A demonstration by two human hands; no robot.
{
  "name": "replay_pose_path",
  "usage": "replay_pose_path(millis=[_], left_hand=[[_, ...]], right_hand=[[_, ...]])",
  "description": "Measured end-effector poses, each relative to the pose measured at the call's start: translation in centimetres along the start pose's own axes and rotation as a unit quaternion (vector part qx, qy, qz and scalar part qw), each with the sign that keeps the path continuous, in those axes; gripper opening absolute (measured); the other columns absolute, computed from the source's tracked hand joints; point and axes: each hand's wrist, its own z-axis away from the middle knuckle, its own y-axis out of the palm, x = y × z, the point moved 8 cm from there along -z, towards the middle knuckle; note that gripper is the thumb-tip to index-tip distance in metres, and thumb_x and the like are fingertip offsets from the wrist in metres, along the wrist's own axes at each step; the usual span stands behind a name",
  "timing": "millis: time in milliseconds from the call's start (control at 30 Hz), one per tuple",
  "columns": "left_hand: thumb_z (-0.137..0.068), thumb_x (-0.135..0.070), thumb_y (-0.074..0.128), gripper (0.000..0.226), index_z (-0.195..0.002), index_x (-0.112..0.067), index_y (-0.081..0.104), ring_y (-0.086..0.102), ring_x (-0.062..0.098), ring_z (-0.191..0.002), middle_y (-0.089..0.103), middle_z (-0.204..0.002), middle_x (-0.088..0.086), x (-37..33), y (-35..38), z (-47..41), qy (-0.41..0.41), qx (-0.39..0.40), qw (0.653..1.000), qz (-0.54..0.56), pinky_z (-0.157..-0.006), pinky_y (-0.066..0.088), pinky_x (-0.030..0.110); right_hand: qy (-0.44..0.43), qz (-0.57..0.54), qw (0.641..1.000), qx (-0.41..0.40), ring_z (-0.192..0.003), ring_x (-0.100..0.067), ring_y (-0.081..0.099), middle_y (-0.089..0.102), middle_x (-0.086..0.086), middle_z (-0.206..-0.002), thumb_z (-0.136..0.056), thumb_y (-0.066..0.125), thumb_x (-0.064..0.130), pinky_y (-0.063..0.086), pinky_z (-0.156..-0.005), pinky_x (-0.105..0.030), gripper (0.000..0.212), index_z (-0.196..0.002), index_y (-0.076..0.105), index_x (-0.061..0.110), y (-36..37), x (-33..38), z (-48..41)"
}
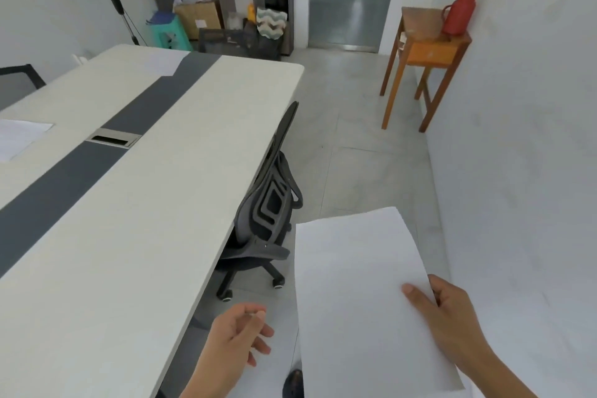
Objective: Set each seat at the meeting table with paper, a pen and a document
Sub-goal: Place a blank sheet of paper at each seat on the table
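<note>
The right hand (452, 326) pinches a thin stack of white paper (358, 300) at its right edge, thumb on top, and holds it in the air beside the table (135, 236). The left hand (235, 342) is empty, its fingers loosely curled and apart. I judge the step is carrying sheets to a seat; next, one smooth sheet must be separated (probably by the free hand) and laid flat before the chair (268, 203), which has a black mesh back. Farther away, two sheets (19, 136) (163, 63) lie on the matte cream top.

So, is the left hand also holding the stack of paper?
No, only the right hand grips the stack of paper; the left hand is apart from it, holding nothing.
</note>
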Motion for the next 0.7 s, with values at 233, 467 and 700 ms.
replay_pose_path(millis=[233, 467, 700], left_hand=[[-0.096, -0.011, 0.053, 0.013, -0.098, -0.014, 0.065, 0.065, 0.019, -0.061, 0.073, -0.078, 0.011, -10.1, 0.3, -9.6, 0.037, 0.012, 0.999, -0.028, -0.048, 0.045, 0.026], [-0.094, -0.006, 0.055, 0.013, -0.098, -0.009, 0.066, 0.067, 0.022, -0.059, 0.073, -0.075, 0.012, -12.2, 1.1, -18.2, -0.011, -0.041, 0.999, -0.023, -0.045, 0.046, 0.029], [-0.094, -0.007, 0.054, 0.013, -0.1, -0.008, 0.066, 0.07, 0.027, -0.065, 0.075, -0.077, 0.011, -16.7, 1.9, -25.3, -0.058, -0.116, 0.991, 0.033, -0.049, 0.047, 0.032]], right_hand=[[0.003, -0.019, 1.0, -0.01, -0.063, -0.04, 0.062, 0.069, -0.023, -0.076, -0.089, 0.069, 0.021, 0.047, -0.058, -0.037, 0.024, -0.075, 0.065, 0.003, -0.3, 4.3, -10.3], [-0.01, -0.028, 0.999, 0.027, -0.061, -0.025, 0.064, 0.073, -0.016, -0.074, -0.09, 0.067, 0.016, 0.048, -0.059, -0.033, 0.016, -0.077, 0.071, 0.008, -0.4, 8.5, -24.4], [-0.061, 0.0, 0.99, 0.127, -0.061, -0.023, 0.062, 0.072, -0.014, -0.071, -0.09, 0.066, 0.016, 0.046, -0.06, -0.034, 0.017, -0.076, 0.07, 0.007, 2.3, 17.2, -40.9]])
